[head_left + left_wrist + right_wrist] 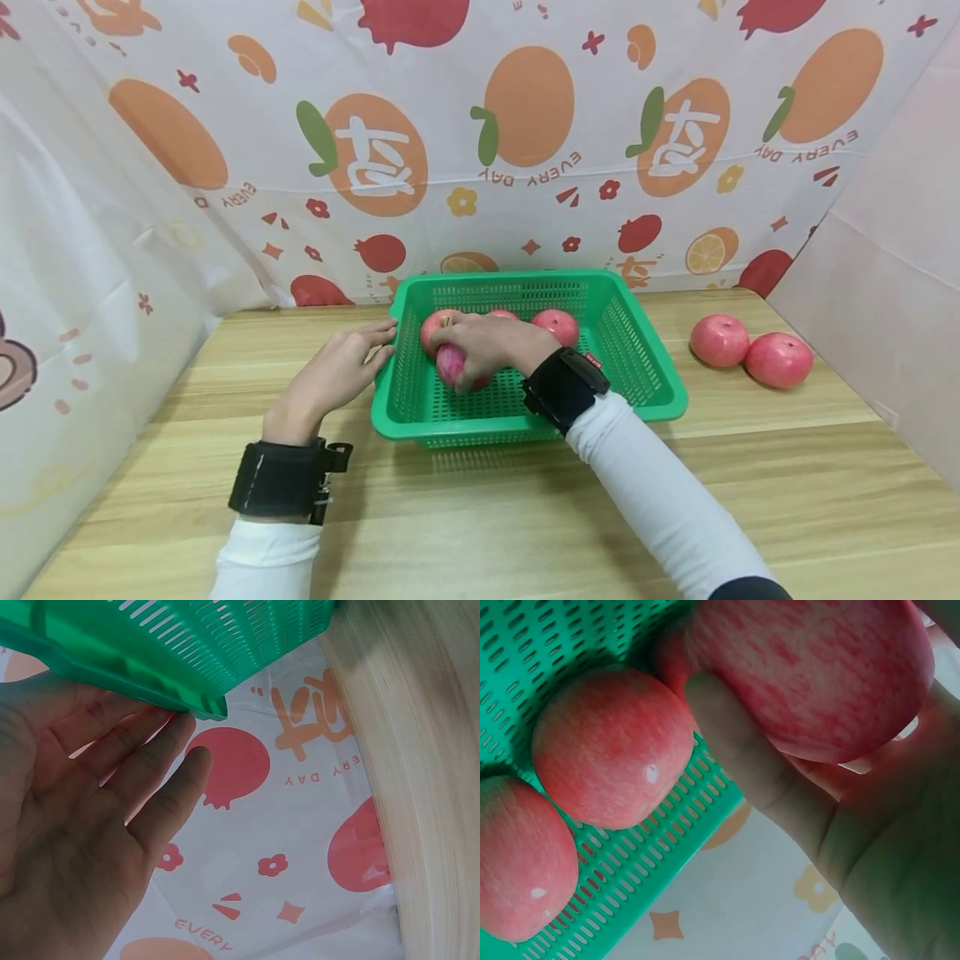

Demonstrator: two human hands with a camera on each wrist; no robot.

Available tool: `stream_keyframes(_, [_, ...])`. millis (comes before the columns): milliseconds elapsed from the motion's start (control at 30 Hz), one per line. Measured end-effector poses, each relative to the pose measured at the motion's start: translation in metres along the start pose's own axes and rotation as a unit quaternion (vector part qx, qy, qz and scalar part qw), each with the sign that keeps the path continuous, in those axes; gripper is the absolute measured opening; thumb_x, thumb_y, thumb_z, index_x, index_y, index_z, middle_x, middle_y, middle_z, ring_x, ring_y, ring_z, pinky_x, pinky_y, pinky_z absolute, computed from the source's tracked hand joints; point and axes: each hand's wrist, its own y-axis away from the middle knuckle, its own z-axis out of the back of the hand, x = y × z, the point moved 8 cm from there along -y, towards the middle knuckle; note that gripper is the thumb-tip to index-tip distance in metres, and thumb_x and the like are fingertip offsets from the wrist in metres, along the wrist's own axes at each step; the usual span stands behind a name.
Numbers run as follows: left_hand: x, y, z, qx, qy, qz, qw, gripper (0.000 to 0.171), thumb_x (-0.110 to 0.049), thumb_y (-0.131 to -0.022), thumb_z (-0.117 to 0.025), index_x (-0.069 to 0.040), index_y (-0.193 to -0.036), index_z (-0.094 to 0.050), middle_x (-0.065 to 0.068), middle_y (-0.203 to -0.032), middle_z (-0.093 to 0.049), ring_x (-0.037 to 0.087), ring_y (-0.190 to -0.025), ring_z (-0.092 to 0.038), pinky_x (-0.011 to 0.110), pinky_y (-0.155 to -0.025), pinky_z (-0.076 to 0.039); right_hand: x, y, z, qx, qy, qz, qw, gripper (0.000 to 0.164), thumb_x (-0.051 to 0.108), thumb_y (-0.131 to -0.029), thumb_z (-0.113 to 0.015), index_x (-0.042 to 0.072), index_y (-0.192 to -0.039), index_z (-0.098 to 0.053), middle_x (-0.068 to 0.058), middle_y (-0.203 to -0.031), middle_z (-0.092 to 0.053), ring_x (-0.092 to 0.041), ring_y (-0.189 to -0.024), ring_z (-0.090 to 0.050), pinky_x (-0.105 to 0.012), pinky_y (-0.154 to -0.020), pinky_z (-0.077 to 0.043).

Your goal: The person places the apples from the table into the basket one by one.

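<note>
White sleeves (660,492), two. Right hand (491,340): grasped one red apple (450,365) within green basket (495,430). Left hand (337,368): unclenched, touched basket rim (384,387). Table (450,533): bore two further apples (719,340).

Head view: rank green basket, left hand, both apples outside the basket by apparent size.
1. Green basket
2. Left hand
3. Inner apple (nearer basket) and outer apple: too alike to rank

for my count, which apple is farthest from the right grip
The rightmost apple on the table; its neighbour lies left, nearer the right grip, and the others are in or over the green basket.
</note>
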Motion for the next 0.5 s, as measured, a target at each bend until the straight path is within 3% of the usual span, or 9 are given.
stream_keyframes(267, [0.0, 0.001, 0.0, 0.002, 0.001, 0.005, 1.0, 0.036, -0.009, -0.09, -0.051, 0.007, -0.123, -0.049, 0.019, -0.132, -0.044, 0.016, -0.054, -0.041, 0.037, -0.068, -0.041, 0.004, -0.006, -0.007, 0.02, -0.022, 0.029, 0.999, 0.053, 0.029, -0.076, -0.068, 0.019, -0.123, -0.048, -0.008, -0.122, -0.04, -0.018, -0.102, -0.041, -0.034, -0.079, -0.046])
stream_keyframes(500, [0.001, 0.0, 0.0, 0.001, 0.003, 0.006, 1.0, 0.037, -0.009, -0.09, -0.052, 0.007, -0.123, -0.049, 0.019, -0.132, -0.045, 0.018, -0.059, -0.045, 0.037, -0.067, -0.042, 0.001, -0.006, -0.014, 0.051, -0.032, 0.003, 0.998, 0.055, 0.031, -0.076, -0.067, 0.025, -0.126, -0.046, -0.004, -0.122, -0.039, -0.017, -0.1, -0.041, -0.036, -0.076, -0.047])
